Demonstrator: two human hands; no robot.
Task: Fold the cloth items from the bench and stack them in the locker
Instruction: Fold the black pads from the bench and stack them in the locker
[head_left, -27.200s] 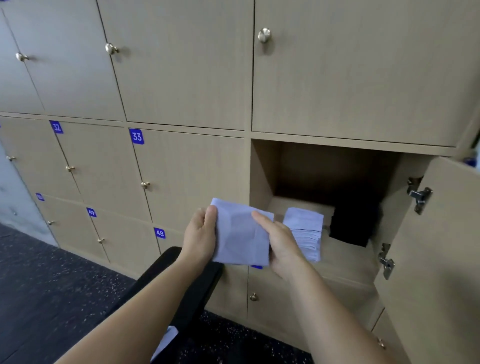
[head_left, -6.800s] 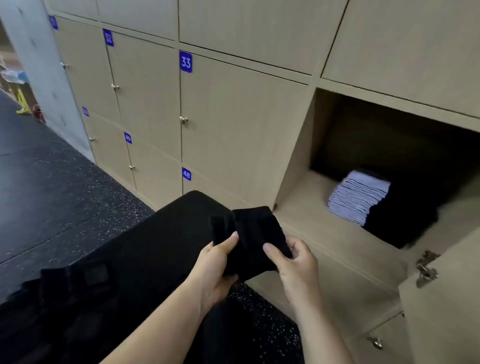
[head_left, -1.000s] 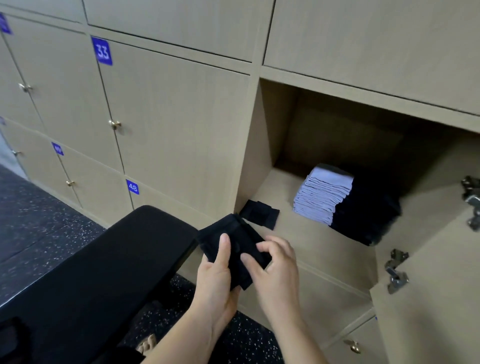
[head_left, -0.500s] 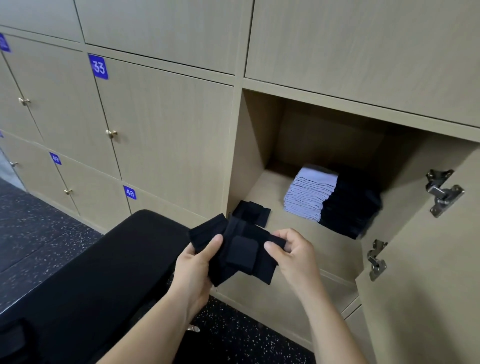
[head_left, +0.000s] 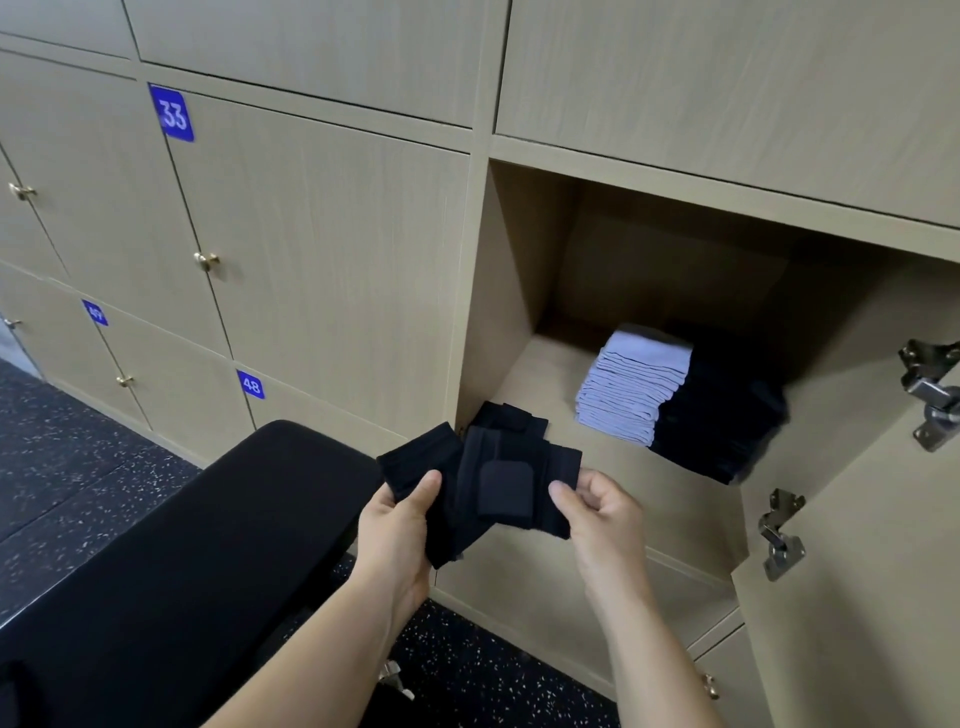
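Two grips working: left grip (head_left: 400, 525) and right grip (head_left: 602, 514) each pinch an end of the black cloth (head_left: 498, 483), spreading it flat, apparently for folding.

Lighting: soft, even indoor light, moderately bright.
Shadow: open locker (head_left: 649, 270) darkens toward its back wall; black cloth stack (head_left: 722, 410) merges into it, its folds unreadable.
Distortion: wide-angle; locker doors (head_left: 322, 270) lean and bow toward the left edge.
Focus: hinges (head_left: 930, 395) slightly soft.
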